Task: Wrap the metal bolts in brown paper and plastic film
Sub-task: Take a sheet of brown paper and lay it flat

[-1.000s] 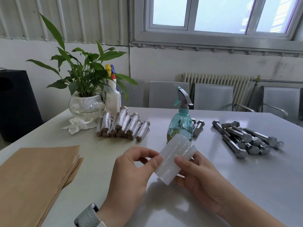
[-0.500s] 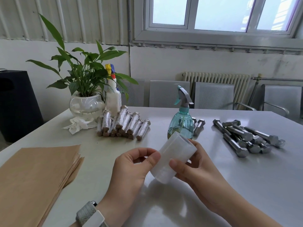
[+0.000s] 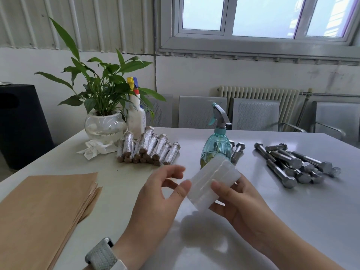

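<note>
A white roll of plastic film [image 3: 212,182] is held tilted above the table in front of me. My right hand [image 3: 235,205] grips it from below, thumb on top. My left hand [image 3: 161,197] touches the roll's left end with its thumb; its fingers are spread and loose. A stack of brown paper sheets [image 3: 42,211] lies at the near left. Bare metal bolts [image 3: 292,162] lie in a pile at the right. Several wrapped bolts [image 3: 150,149] are lined up behind my left hand.
A teal spray bottle [image 3: 217,141] stands just behind the roll, with two loose bolts [image 3: 236,151] beside it. A potted plant [image 3: 105,123], a white bottle [image 3: 136,117] and a crumpled tissue [image 3: 93,150] sit at the back left. Chairs [image 3: 255,117] line the far table edge.
The left fingers have opened away from the roll, leaving only the thumb at its end. The roll has tipped slightly and shifted right in my right hand.
</note>
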Demonstrator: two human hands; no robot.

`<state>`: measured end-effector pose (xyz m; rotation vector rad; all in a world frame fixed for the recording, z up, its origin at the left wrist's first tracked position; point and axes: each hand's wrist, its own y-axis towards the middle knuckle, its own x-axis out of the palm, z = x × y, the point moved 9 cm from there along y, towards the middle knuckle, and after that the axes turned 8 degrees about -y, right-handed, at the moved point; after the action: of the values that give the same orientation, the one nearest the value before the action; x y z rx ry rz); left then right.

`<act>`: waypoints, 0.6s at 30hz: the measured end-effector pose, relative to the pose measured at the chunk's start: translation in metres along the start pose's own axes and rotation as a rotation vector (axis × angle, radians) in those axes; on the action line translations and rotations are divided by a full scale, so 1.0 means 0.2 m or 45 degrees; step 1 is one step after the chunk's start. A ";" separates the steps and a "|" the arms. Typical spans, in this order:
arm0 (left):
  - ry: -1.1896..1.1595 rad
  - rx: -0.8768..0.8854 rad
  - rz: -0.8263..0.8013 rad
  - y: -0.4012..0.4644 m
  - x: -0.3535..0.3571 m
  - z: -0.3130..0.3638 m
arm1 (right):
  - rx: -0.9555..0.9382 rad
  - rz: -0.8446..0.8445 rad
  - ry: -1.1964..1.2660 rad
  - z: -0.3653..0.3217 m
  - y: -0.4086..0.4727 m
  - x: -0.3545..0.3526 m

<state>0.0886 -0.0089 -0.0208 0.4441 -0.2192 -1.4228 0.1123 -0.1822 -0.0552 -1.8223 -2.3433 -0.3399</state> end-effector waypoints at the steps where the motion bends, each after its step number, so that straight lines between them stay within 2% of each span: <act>1: 0.055 0.047 -0.049 -0.01 0.02 0.02 | 0.004 -0.005 0.029 0.00 0.00 0.00; 3: 0.161 0.143 -0.086 -0.02 0.04 0.06 | 0.018 -0.003 0.072 0.00 0.00 -0.01; 9: 0.288 0.306 0.035 -0.03 0.03 0.13 | 0.052 -0.021 0.120 0.01 -0.01 0.01; 15: -0.152 0.020 0.091 -0.02 -0.01 0.02 | 0.051 -0.109 0.227 -0.01 -0.01 0.06; 18: -0.279 -0.069 0.124 -0.02 0.00 -0.03 | 0.031 -0.109 0.229 -0.02 -0.01 0.06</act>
<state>0.0869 -0.0083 -0.0291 0.2296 -0.3734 -1.3779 0.1072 -0.1724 -0.0490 -1.6113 -2.2955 -0.4632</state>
